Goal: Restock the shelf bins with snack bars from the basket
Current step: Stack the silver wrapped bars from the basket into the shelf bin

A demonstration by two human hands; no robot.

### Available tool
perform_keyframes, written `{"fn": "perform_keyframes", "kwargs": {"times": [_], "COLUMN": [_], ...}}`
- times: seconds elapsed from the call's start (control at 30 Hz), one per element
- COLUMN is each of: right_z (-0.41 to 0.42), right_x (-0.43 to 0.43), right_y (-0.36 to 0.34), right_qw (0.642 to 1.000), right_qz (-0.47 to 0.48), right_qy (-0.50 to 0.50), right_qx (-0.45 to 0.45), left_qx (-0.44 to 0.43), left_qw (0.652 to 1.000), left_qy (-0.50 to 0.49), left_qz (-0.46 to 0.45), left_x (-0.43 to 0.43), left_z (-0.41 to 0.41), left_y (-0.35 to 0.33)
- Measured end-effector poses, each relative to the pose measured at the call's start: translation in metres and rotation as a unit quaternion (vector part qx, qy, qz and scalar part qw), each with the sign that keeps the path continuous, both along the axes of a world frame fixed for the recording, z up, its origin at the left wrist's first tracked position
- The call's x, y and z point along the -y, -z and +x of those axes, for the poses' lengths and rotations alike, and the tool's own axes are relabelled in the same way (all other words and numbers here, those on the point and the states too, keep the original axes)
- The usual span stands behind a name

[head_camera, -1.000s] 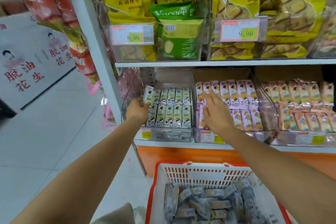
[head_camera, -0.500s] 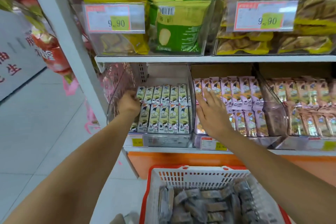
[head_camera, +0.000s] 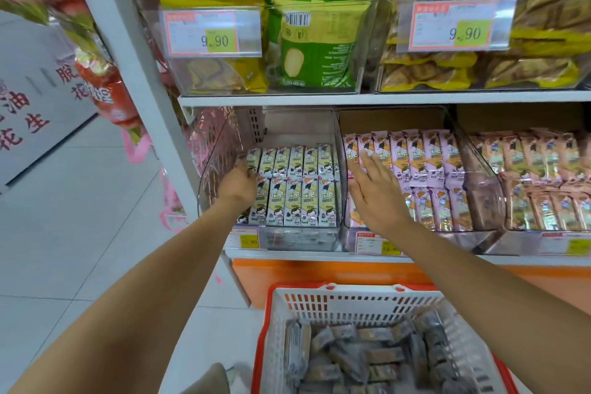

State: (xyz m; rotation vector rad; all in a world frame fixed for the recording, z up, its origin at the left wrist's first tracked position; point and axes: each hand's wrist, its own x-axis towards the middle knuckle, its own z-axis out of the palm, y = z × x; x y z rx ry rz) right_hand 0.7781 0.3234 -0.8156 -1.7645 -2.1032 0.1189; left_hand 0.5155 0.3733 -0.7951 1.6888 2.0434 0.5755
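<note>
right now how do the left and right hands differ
Pose: the left hand has curled fingers; the right hand has them straight and spread.
Place: the left hand is at the left end of the green bars; the right hand lies over the pink bars.
Hold: the left hand seems to grip an end bar; the right hand holds nothing.
Shared: both reach in above the lower shelf.

Left forearm, right forearm: both bare from wrist to frame edge. Left hand, right hand: bare too. Near bottom edge, just right of left forearm: fold of khaki cloth, soft, creased; which garment, cannot tell.
</note>
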Motion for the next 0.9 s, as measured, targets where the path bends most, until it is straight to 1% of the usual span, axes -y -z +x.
{"fn": "perform_keyframes", "kwargs": {"times": [0.07, 0.13, 0.2, 0.27, 0.33, 0.43, 0.5, 0.57, 0.63, 0.7, 0.77, 0.83, 0.9], "right_z": [0.001, 0.005, 0.01, 0.016, 0.024, 0.045, 0.062, 0.083, 0.104, 0.124, 0.138, 0.15, 0.159], "right_x": [0.003, 0.009, 0.019, 0.036, 0.057, 0.093, 0.116, 0.138, 0.16, 0.178, 0.191, 0.199, 0.205], "right_y": [-0.002, -0.004, -0.006, -0.007, -0.007, 0.0, 0.014, 0.034, 0.056, 0.081, 0.107, 0.133, 0.157], "right_qw": [0.999, 0.997, 0.992, 0.987, 0.983, 0.98, 0.983, 0.988, 0.992, 0.997, 0.999, 0.995, 0.983], "right_qz": [0.012, 0.046, 0.09, 0.127, 0.153, 0.172, 0.162, 0.14, 0.113, 0.073, 0.012, -0.064, -0.132], "right_qy": [0.0, -0.001, -0.012, -0.028, -0.037, -0.039, -0.027, -0.004, 0.016, 0.03, 0.046, 0.079, 0.125], "right_qx": [-0.033, -0.068, -0.085, -0.09, -0.093, -0.096, -0.086, -0.066, -0.052, -0.025, 0.002, 0.017, 0.036], "left_qx": [-0.014, -0.026, -0.04, -0.069, -0.081, -0.076, -0.08, -0.073, -0.057, -0.069, -0.095, -0.11, -0.094], "left_qw": [0.998, 0.99, 0.969, 0.939, 0.917, 0.898, 0.898, 0.91, 0.93, 0.943, 0.934, 0.919, 0.906], "left_qy": [0.008, 0.008, 0.037, 0.106, 0.184, 0.28, 0.32, 0.337, 0.337, 0.326, 0.328, 0.328, 0.316], "left_qz": [0.054, 0.141, 0.243, 0.321, 0.345, 0.331, 0.291, 0.229, 0.134, 0.013, -0.102, -0.189, -0.265], "left_x": [0.012, 0.031, 0.057, 0.082, 0.107, 0.142, 0.161, 0.177, 0.191, 0.2, 0.205, 0.211, 0.216], "left_z": [0.001, 0.006, 0.014, 0.025, 0.041, 0.073, 0.095, 0.115, 0.131, 0.145, 0.153, 0.161, 0.167], "left_y": [-0.004, -0.011, -0.016, -0.015, -0.008, 0.014, 0.04, 0.074, 0.106, 0.138, 0.164, 0.192, 0.22]}}
